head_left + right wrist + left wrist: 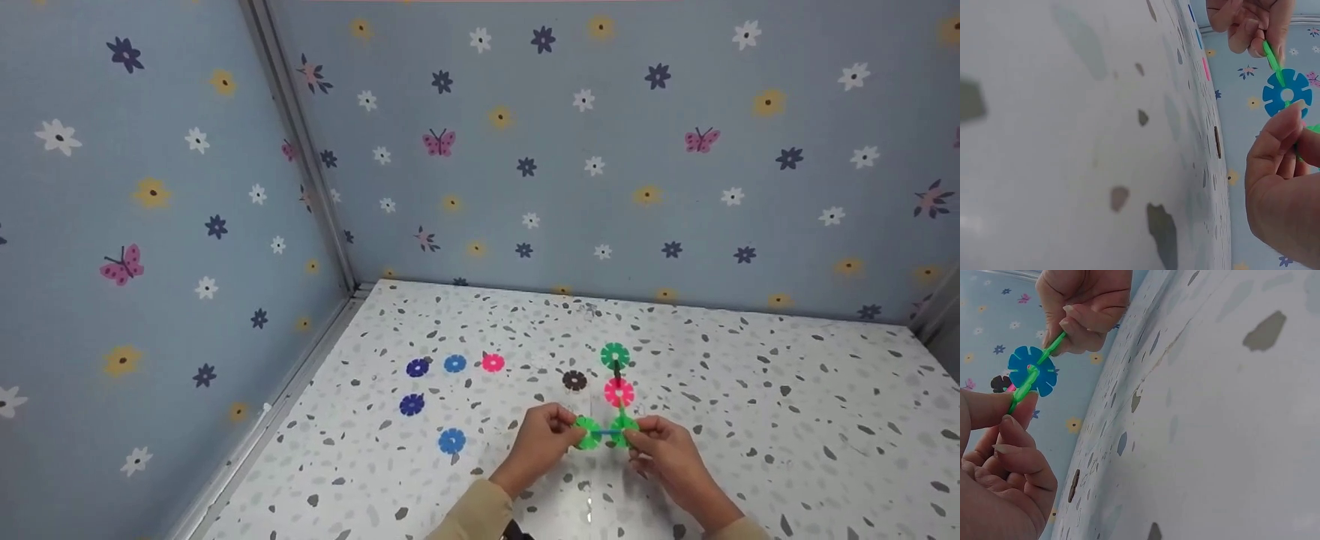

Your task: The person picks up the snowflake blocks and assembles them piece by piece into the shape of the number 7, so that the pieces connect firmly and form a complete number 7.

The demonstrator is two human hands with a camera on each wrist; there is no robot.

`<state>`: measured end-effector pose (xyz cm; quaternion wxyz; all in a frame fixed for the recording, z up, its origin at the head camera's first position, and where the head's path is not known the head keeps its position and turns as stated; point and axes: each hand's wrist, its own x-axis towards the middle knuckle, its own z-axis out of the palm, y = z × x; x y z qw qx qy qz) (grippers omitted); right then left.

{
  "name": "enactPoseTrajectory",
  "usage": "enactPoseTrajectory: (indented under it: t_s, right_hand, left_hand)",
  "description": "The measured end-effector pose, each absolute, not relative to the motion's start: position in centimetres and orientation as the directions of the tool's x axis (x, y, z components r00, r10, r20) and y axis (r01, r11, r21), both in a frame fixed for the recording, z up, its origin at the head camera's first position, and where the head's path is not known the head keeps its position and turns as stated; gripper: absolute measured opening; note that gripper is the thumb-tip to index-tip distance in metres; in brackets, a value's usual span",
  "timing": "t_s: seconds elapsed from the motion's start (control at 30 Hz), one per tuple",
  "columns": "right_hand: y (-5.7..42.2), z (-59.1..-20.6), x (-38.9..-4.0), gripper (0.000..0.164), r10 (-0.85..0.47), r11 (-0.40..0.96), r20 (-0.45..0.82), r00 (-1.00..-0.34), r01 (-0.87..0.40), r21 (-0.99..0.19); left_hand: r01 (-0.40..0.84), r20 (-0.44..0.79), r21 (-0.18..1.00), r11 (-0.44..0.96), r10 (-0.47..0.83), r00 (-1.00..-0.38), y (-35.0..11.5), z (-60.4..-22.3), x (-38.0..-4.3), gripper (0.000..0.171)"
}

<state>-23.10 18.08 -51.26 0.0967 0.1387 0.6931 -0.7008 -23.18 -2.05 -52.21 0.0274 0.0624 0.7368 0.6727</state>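
My left hand (547, 441) pinches a bright green slotted disc (587, 434) between thumb and fingers. My right hand (670, 454) pinches another green disc (624, 433). Between these two, a blue slotted disc (1044, 378) stands crosswise, edge-on from the head but face-on in the left wrist view. From the right-hand green disc a chain runs away from me: an edge-on green disc (622, 412), a pink disc (619, 393), an edge-on black disc (616, 371) and a darker green disc (615, 355). Both hands hold the chain above the table. Fingertips partly cover the held green discs.
A loose black disc (574, 380) lies left of the chain. Further left on the speckled table (787, 420) are a pink disc (493, 363), two blue discs (452, 441) and two dark blue discs (412, 404). Flower-patterned walls (570, 150) border the back and left.
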Motion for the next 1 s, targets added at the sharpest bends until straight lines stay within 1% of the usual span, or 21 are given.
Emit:
enactPoseTrajectory:
  t_s: [0.13,0.33,0.53,0.67,0.77,0.83,0.9,1.0]
  right_hand:
    - [17.7,-51.3,-23.1,0.014,0.065,-0.010,-0.326,-0.943,0.326,-0.945]
    - [17.4,-51.4,-23.0,0.010,0.060,-0.027,-0.322,-0.945,0.321,-0.947]
    - [17.8,-50.3,-23.1,0.012,0.027,0.045,-0.304,-0.952,0.305,-0.951]
    - [18.2,-49.9,-23.2,0.014,0.003,0.053,-0.317,-0.948,0.317,-0.947]
    - [18.6,-49.9,-23.1,0.015,0.003,0.039,-0.326,-0.945,0.326,-0.944]
    - [18.8,-50.0,-23.1,0.016,-0.001,0.030,-0.327,-0.945,0.327,-0.945]
    - [19.0,-50.1,-23.2,0.017,-0.008,0.017,-0.327,-0.945,0.327,-0.945]
    - [19.1,-50.2,-23.4,0.016,-0.013,0.002,-0.325,-0.946,0.325,-0.946]
  left_hand:
    - [0.051,0.041,0.996,0.077,0.128,-0.991,-2.1,-52.5,-23.2,0.011]
    - [0.089,0.076,0.992,0.088,0.144,-0.987,-2.3,-52.5,-23.2,0.013]
    - [0.099,0.082,0.992,0.077,0.199,-0.977,-3.1,-52.3,-23.3,0.011]
    - [0.115,0.083,0.987,0.113,0.256,-0.963,-3.9,-52.1,-23.3,0.012]
    - [0.151,0.100,0.975,0.161,0.290,-0.952,-5.1,-52.0,-23.6,0.016]
    - [0.175,0.107,0.960,0.219,0.290,-0.951,-6.3,-51.9,-23.7,0.017]
    - [0.192,0.106,0.932,0.307,0.277,-0.955,-7.8,-51.8,-23.9,0.015]
    - [0.176,0.067,0.869,0.463,0.242,-0.968,-10.2,-51.4,-24.1,0.015]
